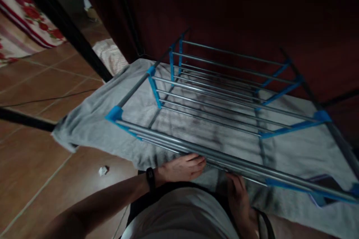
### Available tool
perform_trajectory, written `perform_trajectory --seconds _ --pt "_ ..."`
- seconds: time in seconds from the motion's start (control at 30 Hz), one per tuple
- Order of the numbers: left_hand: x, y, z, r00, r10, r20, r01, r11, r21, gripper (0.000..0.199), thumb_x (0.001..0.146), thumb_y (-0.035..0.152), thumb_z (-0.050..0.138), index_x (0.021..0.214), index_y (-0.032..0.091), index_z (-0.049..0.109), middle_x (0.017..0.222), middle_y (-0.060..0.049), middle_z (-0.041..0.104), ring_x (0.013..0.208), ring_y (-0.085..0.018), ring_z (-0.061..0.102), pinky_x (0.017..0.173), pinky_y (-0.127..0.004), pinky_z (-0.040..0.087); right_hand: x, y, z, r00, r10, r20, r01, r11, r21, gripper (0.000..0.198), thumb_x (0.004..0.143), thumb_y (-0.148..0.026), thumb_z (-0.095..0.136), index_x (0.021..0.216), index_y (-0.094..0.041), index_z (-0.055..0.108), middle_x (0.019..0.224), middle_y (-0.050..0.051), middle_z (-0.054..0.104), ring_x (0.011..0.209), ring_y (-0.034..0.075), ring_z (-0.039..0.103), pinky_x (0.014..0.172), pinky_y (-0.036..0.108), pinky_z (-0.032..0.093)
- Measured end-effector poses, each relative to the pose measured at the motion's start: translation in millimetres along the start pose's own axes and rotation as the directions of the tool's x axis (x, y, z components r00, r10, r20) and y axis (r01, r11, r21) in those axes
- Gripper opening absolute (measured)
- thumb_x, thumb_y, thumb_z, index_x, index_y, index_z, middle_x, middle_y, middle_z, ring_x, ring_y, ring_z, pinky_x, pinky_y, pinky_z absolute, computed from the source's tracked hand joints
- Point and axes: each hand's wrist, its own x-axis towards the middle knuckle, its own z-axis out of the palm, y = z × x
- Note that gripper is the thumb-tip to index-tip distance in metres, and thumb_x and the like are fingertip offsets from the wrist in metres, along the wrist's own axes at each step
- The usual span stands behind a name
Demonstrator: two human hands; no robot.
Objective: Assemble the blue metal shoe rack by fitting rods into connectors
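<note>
A clothes drying rack [174, 139] of metal tubes with blue plastic joints stands close in front of my body, over a grey blanket [92, 119]. My left hand [186, 167], with a black band on its wrist, has its fingers curled around a lower rod on the rack's near side. A little to the right, my right hand [238, 192] has its fingers bent at the same lower rod; its fingertips are partly hidden beneath the bars.
Under the rack's right end lies a dark flat object [327, 186]. Dark frame poles [70, 41] cross at left. A dark red curtain [238, 15] hangs behind. A crumpled white scrap [103, 170] and a thin cable [47, 99] lie on the tiled floor [42, 153].
</note>
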Motion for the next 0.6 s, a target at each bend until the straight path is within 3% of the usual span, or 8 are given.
perform_trajectory --seconds 0.1,0.23,0.47,0.6 --pt "10.5 0.4 -0.2 0.993 -0.116 0.031 0.116 0.993 0.000 0.043 0.094 0.013 0.047 0.135 0.016 0.056 0.135 -0.008 0.062 0.122 -0.020 0.056 0.100 -0.033 0.046 2.2 -13.7 1.4 0.998 0.056 0.002 -0.056 0.996 0.069 0.028 0.100 -0.035 0.040 0.109 -0.027 0.065 0.108 0.007 0.065 0.104 0.024 0.063 0.091 0.042 0.050" --pt "19.6 -0.6 8.6 0.970 -0.227 0.085 0.227 0.974 0.005 0.061 0.088 0.003 0.042 0.147 0.020 0.043 0.130 -0.008 0.066 0.119 -0.019 0.060 0.092 -0.032 0.051 7.4 -22.8 1.9 0.990 0.127 -0.055 -0.116 0.978 0.173 0.027 0.100 -0.034 0.041 0.106 -0.028 0.066 0.105 0.006 0.066 0.100 0.023 0.063 0.088 0.039 0.051" --pt "33.4 -9.4 19.9 0.945 -0.268 0.190 0.276 0.961 -0.016 0.072 0.076 -0.008 0.036 0.139 0.021 0.054 0.126 -0.008 0.069 0.110 -0.020 0.068 0.093 -0.033 0.055 13.0 -23.3 2.8 0.929 0.328 -0.173 -0.247 0.895 0.373 0.026 0.095 -0.043 0.048 0.098 -0.025 0.067 0.092 0.004 0.065 0.090 0.021 0.060 0.084 0.035 0.048" --pt "31.5 -13.4 23.1 0.945 -0.275 0.176 0.284 0.959 -0.026 0.072 0.076 -0.007 0.035 0.138 0.022 0.057 0.125 -0.008 0.070 0.106 -0.020 0.070 0.089 -0.030 0.057 22.6 -25.3 -3.3 0.859 0.484 -0.167 -0.312 0.753 0.579 0.024 0.087 -0.046 0.058 0.087 -0.024 0.065 0.076 0.000 0.060 0.072 0.018 0.056 0.070 0.031 0.046"
